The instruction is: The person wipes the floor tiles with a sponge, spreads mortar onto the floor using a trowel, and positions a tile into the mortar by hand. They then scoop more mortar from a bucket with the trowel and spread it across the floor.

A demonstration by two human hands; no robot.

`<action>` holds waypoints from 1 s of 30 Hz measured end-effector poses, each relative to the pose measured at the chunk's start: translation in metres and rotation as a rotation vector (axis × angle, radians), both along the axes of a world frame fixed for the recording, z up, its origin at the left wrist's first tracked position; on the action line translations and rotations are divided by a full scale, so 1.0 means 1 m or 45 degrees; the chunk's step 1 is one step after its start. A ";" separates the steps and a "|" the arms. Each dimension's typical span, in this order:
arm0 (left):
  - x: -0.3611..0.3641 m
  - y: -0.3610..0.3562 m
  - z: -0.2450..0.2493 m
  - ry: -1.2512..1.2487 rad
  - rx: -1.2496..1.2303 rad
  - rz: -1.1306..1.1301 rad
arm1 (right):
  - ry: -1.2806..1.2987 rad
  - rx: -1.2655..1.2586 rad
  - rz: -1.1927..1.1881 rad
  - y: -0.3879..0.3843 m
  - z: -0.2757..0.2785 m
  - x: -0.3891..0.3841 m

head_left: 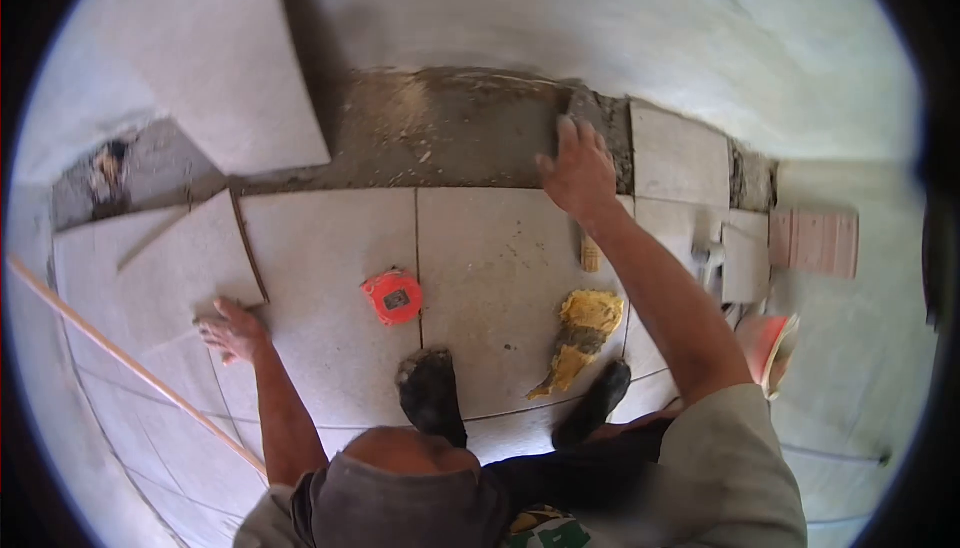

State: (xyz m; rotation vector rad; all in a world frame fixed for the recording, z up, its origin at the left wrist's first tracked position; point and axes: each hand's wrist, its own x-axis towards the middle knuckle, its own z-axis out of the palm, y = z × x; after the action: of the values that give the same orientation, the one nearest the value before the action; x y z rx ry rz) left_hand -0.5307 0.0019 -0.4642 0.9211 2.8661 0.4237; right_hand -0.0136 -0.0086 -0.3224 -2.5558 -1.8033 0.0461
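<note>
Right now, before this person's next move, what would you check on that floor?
1. The dark grey wet mortar strip along the wall is uncovered: ok.
2. The right hand rests at the mortar's edge; whether it holds a tool: cannot tell.
3. The left hand lies flat on the pale grey floor tiles: ok.
4. The round orange tape measure lies apart from the mortar: ok.
5. The crumpled yellow cloth lies close by the right dark shoe: not ok.

Your right hand lies fingers-out on the rough, dark grey mortar strip along the foot of the wall. Your left hand rests flat on a pale floor tile, just beside a loose, skewed tile.
</note>
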 end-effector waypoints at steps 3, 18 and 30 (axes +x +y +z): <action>0.051 -0.017 0.053 0.082 0.170 -0.428 | 0.159 -0.067 -0.444 -0.053 -0.036 0.026; 0.230 -0.073 0.106 -0.114 -0.204 -1.796 | -0.017 0.002 0.106 -0.094 0.064 0.149; 0.215 -0.055 0.113 0.362 -0.753 -1.694 | 0.213 -0.126 -0.177 -0.219 0.069 0.194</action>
State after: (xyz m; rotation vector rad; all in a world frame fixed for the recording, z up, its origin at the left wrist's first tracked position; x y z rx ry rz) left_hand -0.3153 -0.0535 -0.3510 2.3846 1.6585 -0.6599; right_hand 0.1805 -0.2273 -0.2536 -2.6456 -1.6001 0.3446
